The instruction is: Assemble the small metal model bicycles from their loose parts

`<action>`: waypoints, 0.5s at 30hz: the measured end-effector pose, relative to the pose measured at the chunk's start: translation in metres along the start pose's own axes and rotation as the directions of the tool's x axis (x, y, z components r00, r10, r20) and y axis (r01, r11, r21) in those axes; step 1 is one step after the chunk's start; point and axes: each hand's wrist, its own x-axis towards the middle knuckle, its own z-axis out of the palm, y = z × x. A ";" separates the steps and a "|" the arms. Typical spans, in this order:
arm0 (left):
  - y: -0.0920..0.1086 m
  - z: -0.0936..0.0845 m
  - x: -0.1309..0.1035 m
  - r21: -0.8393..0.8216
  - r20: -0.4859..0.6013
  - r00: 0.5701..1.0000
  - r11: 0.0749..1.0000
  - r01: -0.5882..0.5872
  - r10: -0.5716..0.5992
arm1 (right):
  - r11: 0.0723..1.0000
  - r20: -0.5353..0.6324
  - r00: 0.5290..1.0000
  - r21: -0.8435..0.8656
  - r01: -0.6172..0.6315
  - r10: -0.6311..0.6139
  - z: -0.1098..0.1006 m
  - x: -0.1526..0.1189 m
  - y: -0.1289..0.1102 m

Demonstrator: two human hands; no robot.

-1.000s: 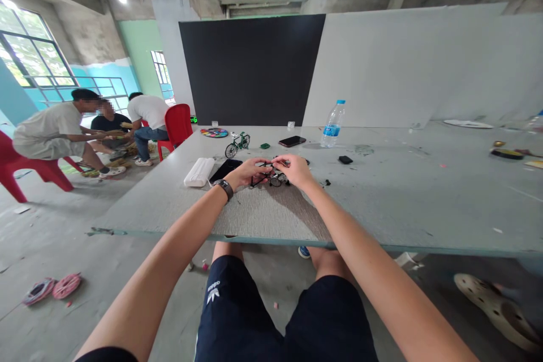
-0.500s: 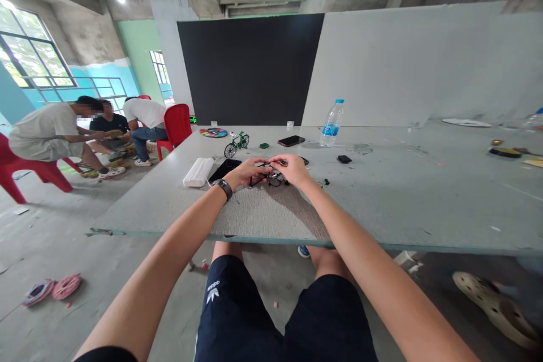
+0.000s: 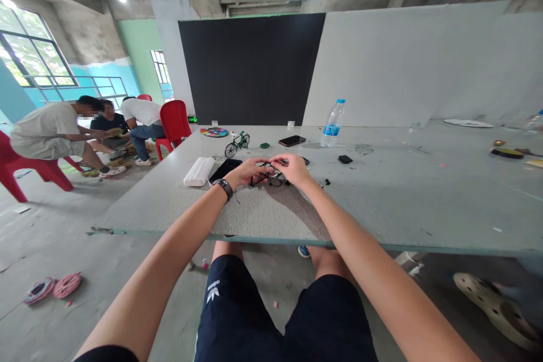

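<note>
A small black model bicycle frame [image 3: 275, 181] with a thin wheel is between my hands, just above the table's near part. My left hand [image 3: 251, 171], with a watch on its wrist, is closed on the frame from the left. My right hand [image 3: 293, 166] is pinched at its top right; what its fingertips hold is too small to make out. Close to my right hand lie small black parts [image 3: 326, 182]. A finished-looking green model bicycle [image 3: 236, 144] stands farther back on the left, with a small green piece [image 3: 264, 146] beside it.
On the table [image 3: 382, 198] are a white case [image 3: 199, 172], a black phone-like slab [image 3: 224, 169], a phone [image 3: 292, 140], a water bottle [image 3: 331, 124], a black lump [image 3: 345, 159] and a colourful disc [image 3: 214, 132]. People sit at the far left by red chairs [image 3: 174, 121].
Both hands stay nearly where they were around the black model. The view has shifted very slightly; nothing has visibly been let go or taken up.
</note>
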 end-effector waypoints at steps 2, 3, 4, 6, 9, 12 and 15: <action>0.000 0.000 0.000 0.012 -0.003 1.000 1.000 0.003 -0.003 | 1.000 0.002 1.000 -0.006 0.003 -0.003 0.000 0.000 -0.001; 0.000 0.000 0.000 0.018 -0.006 1.000 1.000 0.005 -0.005 | 1.000 0.004 1.000 -0.007 0.004 -0.004 -0.001 0.000 -0.001; 0.001 0.001 0.000 0.023 -0.010 1.000 1.000 0.009 -0.008 | 1.000 0.006 1.000 -0.007 0.004 -0.004 -0.001 0.000 -0.001; 0.002 0.001 0.000 0.028 -0.016 1.000 1.000 0.015 -0.014 | 1.000 0.013 1.000 -0.004 0.002 -0.002 -0.001 0.000 -0.001; 0.003 0.002 -0.001 0.026 -0.007 1.000 1.000 0.004 -0.003 | 1.000 0.024 1.000 0.000 -0.003 0.003 -0.001 0.000 0.000; 0.003 0.003 -0.002 0.017 0.006 1.000 1.000 -0.020 0.020 | 1.000 0.032 0.999 0.003 -0.009 0.009 0.000 0.000 0.003; 0.003 0.003 -0.002 0.024 0.014 1.000 0.999 -0.028 0.028 | 1.000 0.044 0.999 0.005 -0.010 0.009 0.000 0.001 0.006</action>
